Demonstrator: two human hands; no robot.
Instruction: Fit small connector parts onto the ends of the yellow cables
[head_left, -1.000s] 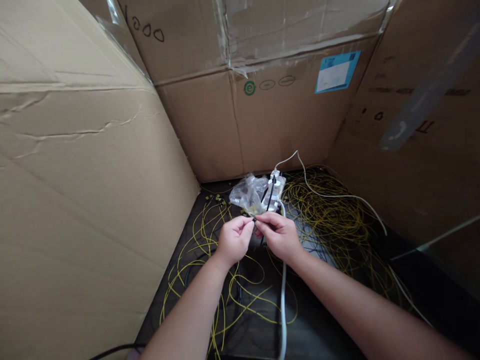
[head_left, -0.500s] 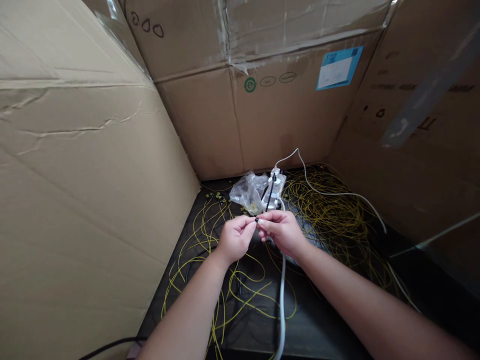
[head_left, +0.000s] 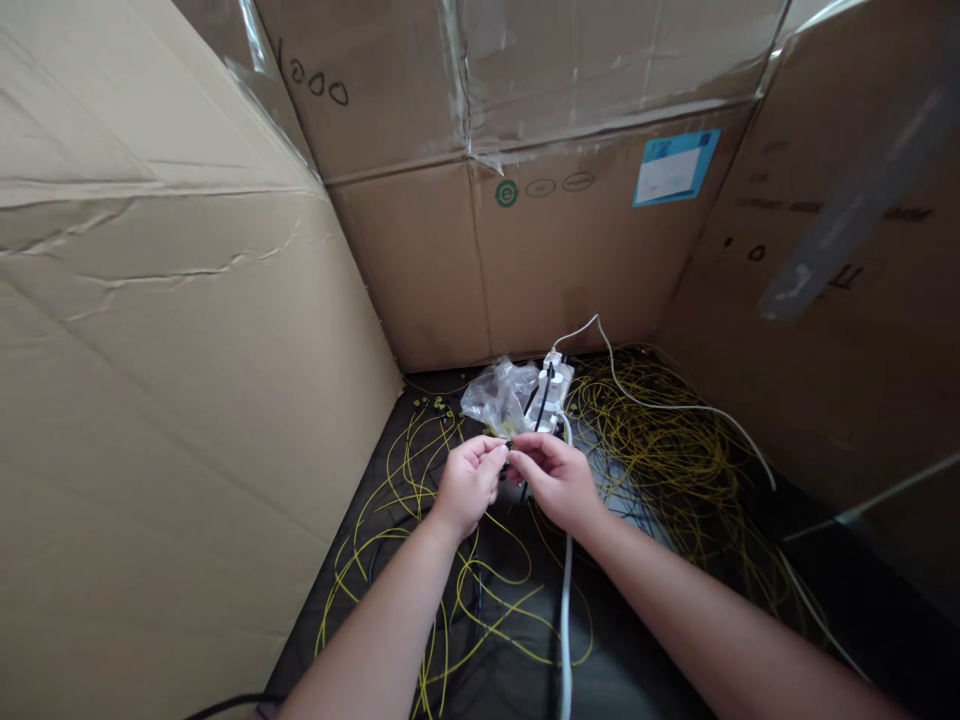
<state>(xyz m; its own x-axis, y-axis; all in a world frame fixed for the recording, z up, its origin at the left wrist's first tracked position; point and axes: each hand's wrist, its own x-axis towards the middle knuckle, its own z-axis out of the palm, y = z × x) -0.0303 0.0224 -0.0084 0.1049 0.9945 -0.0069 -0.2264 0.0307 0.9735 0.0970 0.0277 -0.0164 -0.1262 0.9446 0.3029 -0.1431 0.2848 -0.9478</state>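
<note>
My left hand [head_left: 466, 487] and my right hand [head_left: 559, 480] meet fingertip to fingertip over the dark surface. Between the pinched fingers is a small black piece [head_left: 509, 446], mostly covered and too small to identify. Just beyond the hands lie a crumpled clear plastic bag [head_left: 501, 392] with yellowish bits in it and a white power strip [head_left: 553, 385] with plugs in it. A black cable [head_left: 544, 397] runs down from the strip and passes behind my right hand.
Thin yellow wires [head_left: 495, 600] loop loosely below the hands; a large yellow tangle [head_left: 667, 430] lies right. A thick white cable [head_left: 566, 610] runs toward me. Small yellow pieces [head_left: 437, 404] lie left of the bag. Cardboard boxes [head_left: 405, 270] wall the left, back and right.
The view has tilted slightly upward, so the boxes sit lower in the picture. My fingers have shifted slightly around the small black piece, which is now more hidden.
</note>
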